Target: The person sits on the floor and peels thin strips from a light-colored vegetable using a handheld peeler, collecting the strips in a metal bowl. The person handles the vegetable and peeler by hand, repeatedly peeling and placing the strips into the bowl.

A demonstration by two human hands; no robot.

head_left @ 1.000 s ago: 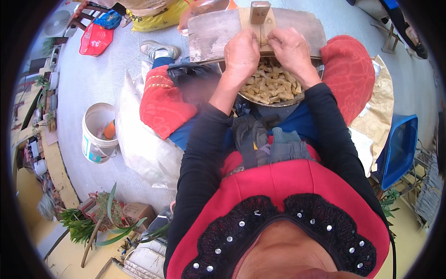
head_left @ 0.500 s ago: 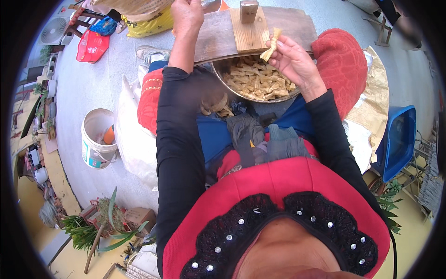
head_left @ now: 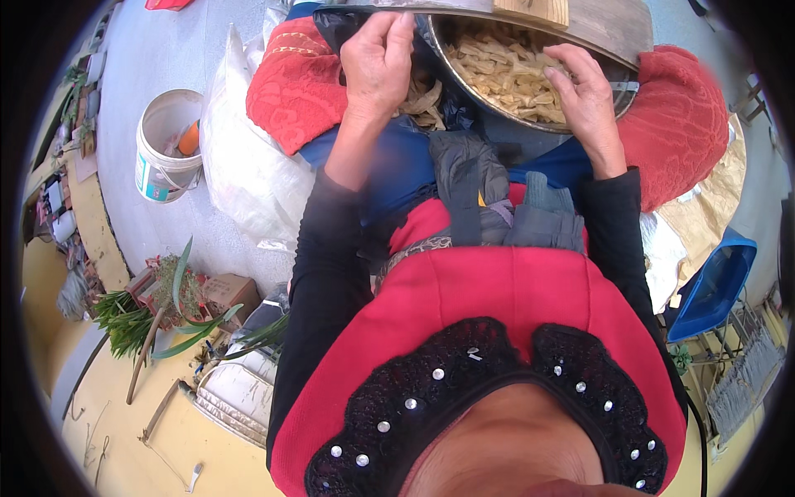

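My left hand point(head_left: 377, 66) is closed, fingers curled, at the near edge of the weathered board point(head_left: 603, 43) by a black plastic bag point(head_left: 333, 27); anything inside its grip is hidden. My right hand point(head_left: 584, 95) hangs over the right part of a round metal pot point(head_left: 443, 62), fingers bent but apart from the thumb, with nothing visible in them. Many short tan, twisted pieces point(head_left: 497, 70) lie in the pot. A light wood block point(head_left: 530, 10) sits on the board, cut off by the top edge. More tan strips point(head_left: 422, 108) lie in the dark bag between my legs.
Red cloths point(head_left: 290, 91) cover both knees. At left are a white sack point(head_left: 248, 190) and a white bucket point(head_left: 153, 145) with something orange inside. At right are tan paper point(head_left: 704, 207) and a blue plastic tub point(head_left: 710, 286). Plants point(head_left: 124, 323) stand at lower left.
The view has shifted, putting board and pot higher in frame. The knotted piece in my right hand is no longer visible. My left hand has come back to the board's near edge.
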